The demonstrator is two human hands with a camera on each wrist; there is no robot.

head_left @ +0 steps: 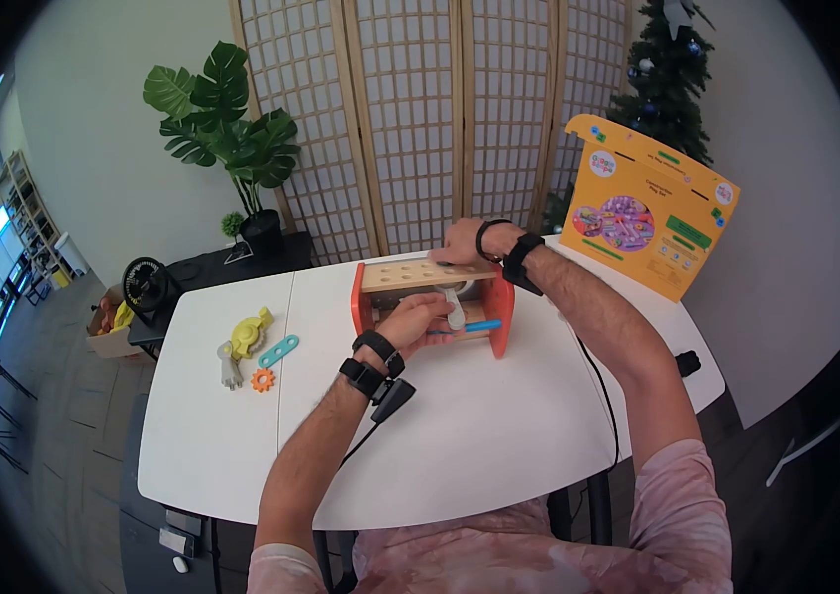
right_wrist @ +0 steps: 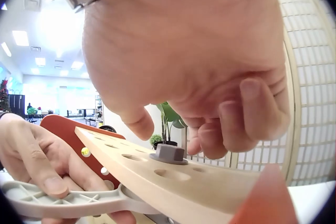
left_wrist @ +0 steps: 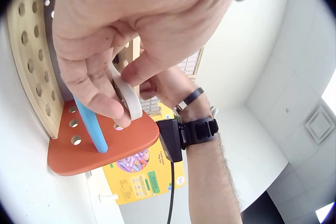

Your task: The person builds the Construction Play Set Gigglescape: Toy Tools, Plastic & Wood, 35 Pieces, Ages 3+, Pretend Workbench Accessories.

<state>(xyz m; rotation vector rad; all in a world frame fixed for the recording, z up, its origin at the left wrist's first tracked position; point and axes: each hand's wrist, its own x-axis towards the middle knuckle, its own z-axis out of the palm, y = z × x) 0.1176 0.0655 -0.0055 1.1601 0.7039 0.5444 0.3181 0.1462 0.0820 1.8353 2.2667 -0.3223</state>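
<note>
Wrench [head_left: 455, 315] sits pinched between your left hand's [head_left: 412, 321] thumb and curled fingers, long axis pointing away from you, far end beneath the board [head_left: 410, 276]; your right hand's [right_wrist: 194, 56] empty, loosely curled fingers hover near the bolt [right_wrist: 170, 153].

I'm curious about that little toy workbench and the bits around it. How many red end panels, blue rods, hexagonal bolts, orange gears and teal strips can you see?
Red end panels: 2
Blue rod: 1
Hexagonal bolt: 1
Orange gear: 1
Teal strip: 1
Total: 6
</note>
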